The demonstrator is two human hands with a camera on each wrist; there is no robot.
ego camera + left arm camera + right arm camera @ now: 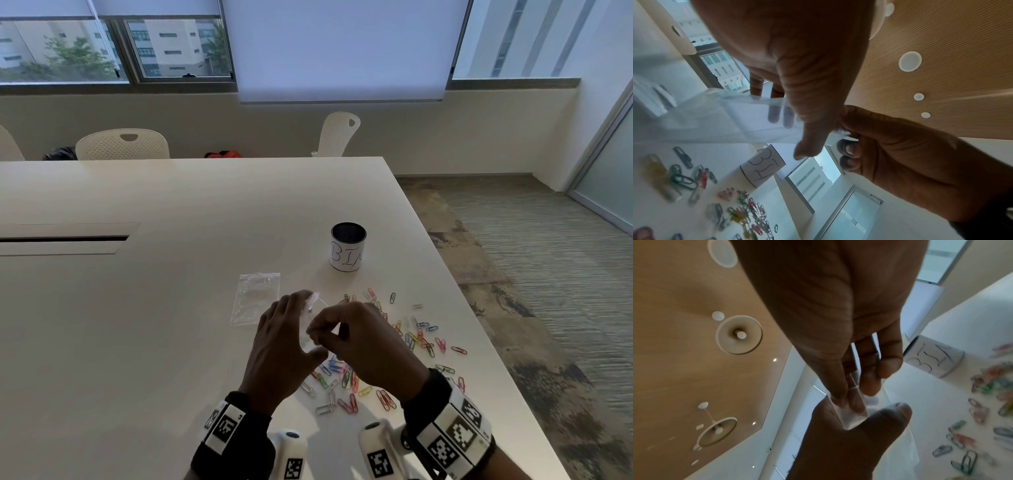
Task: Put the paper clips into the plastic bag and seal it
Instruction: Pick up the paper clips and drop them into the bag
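Observation:
I hold a small clear plastic bag (312, 301) above the table between both hands. My left hand (312, 323) grips it with the thumb in front and the fingers (774, 113) showing through the film behind. My right hand (314, 337) pinches the bag's edge (854, 417) between thumb and fingertips, right beside the left thumb (885, 417). The bag (715, 123) looks empty. Several coloured paper clips (421, 339) lie scattered on the white table (171, 308) under and to the right of my hands, also visible as paper clips (748, 209) in the left wrist view.
A second clear bag (255, 298) lies flat on the table just left of my hands. A dark cup with a white label (348, 248) stands behind the clips. The table's right edge (479, 342) runs close to the clips. White chairs stand beyond the far edge.

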